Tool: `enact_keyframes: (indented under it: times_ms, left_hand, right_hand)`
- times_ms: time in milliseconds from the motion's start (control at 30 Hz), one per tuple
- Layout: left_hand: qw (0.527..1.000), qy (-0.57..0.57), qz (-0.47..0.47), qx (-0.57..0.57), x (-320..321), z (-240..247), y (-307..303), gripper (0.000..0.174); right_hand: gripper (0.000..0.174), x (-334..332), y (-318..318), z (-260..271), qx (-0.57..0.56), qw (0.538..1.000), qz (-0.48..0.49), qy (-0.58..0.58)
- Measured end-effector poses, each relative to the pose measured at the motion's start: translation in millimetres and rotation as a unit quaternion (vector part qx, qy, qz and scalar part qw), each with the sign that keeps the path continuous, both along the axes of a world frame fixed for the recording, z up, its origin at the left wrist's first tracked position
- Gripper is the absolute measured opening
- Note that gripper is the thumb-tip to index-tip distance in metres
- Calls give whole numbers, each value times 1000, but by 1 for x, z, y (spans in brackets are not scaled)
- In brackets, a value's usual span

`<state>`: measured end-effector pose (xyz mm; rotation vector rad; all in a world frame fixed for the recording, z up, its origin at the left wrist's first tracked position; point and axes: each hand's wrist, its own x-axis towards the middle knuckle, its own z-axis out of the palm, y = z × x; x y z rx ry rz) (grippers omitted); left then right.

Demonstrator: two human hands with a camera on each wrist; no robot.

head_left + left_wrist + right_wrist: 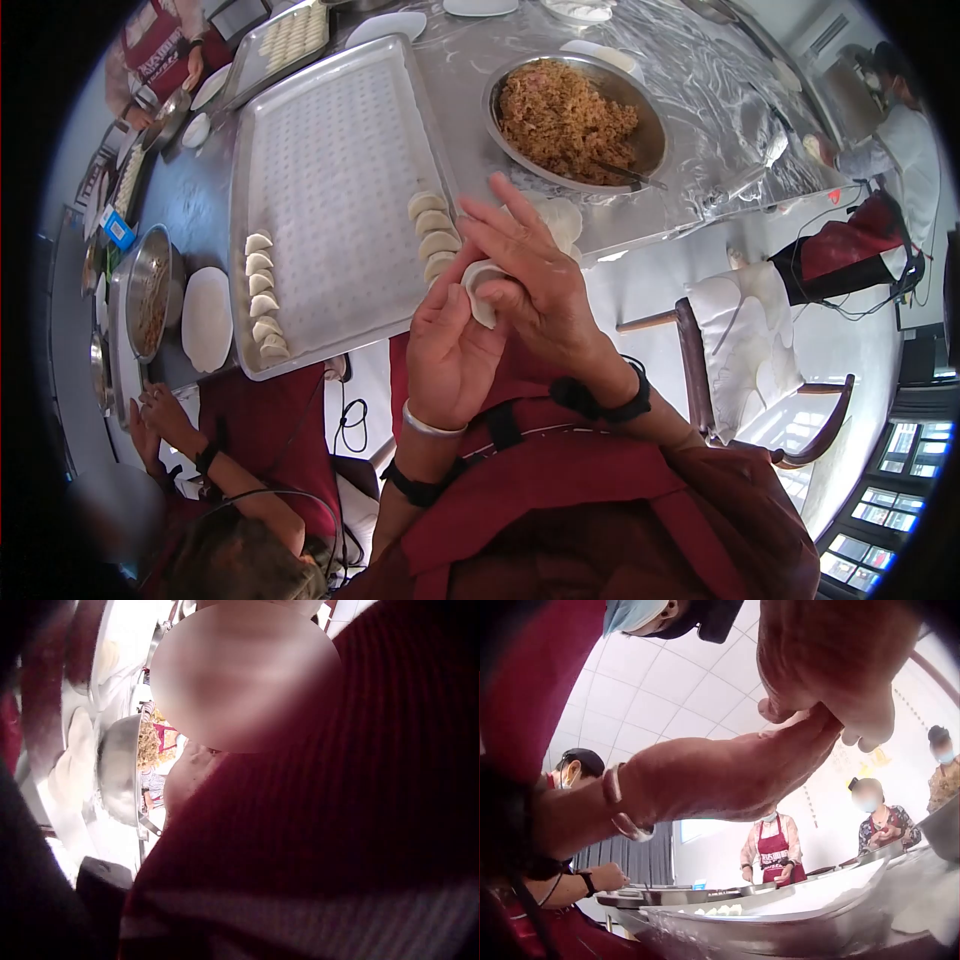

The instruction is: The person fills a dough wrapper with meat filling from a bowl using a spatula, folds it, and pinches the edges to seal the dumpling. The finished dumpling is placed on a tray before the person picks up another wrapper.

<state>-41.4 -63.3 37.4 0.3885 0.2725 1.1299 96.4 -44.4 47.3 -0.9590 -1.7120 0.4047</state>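
Observation:
Between the two hands, in front of the apron, a white dough dumpling [482,312] is held in the head view. My left hand [450,335], with a silver bracelet at its wrist, cradles it from below, thumb along its near side. My right hand [545,275] reaches over from the right; its thumb bends onto the dough and its other fingers stretch past the left fingertips. In the right wrist view the left hand [712,776] and right hand [832,660] meet, and the dumpling is hidden there. Dark red cloth fills most of the left wrist view.
A large metal tray [330,210] carries rows of folded dumplings [262,290] along both sides. Right of it stands a steel bowl [650,150] of brown filling with a utensil. Stacked wrappers [560,222] lie beside the hands. A chair [745,365] and other people surround the table.

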Motion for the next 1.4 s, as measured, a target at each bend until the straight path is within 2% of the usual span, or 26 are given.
enact_keyframes:
  times_ms: [100,200,333,500,700,800,900,1100,1300,1400]
  left_hand:
    - [999,-35,-2,13,-1,-1,2,49]
    - [997,-69,3,18,-1,-4,2,50]
    - [996,-90,7,18,1,-3,0,51]
    - [998,-59,3,23,4,1,-1,51]
    - [999,-44,3,28,5,1,-2,49]
    - [999,-44,-3,24,3,1,-2,48]
    - [998,-51,-12,20,3,1,-2,48]
    - [999,-30,-13,-5,4,4,-4,47]
    - [999,-36,-30,4,-1,1,-2,49]
    - [999,-27,-39,-6,-1,3,-4,52]
  right_hand:
    - [34,-6,-9,3,-75,986,5,149]
    - [33,-5,-10,-6,-68,977,4,201]
    - [26,-5,-11,-1,-56,981,-30,186]
    - [17,-1,-8,1,-15,988,-55,141]
    - [17,7,-7,0,2,992,-15,129]
    - [17,3,-9,12,-67,983,-19,170]
    - [16,2,-10,12,-65,980,-4,187]
    - [17,14,-6,0,-20,991,24,131]
    - [12,10,-9,10,-92,979,40,179]
    - [12,14,-9,6,-100,974,88,186]
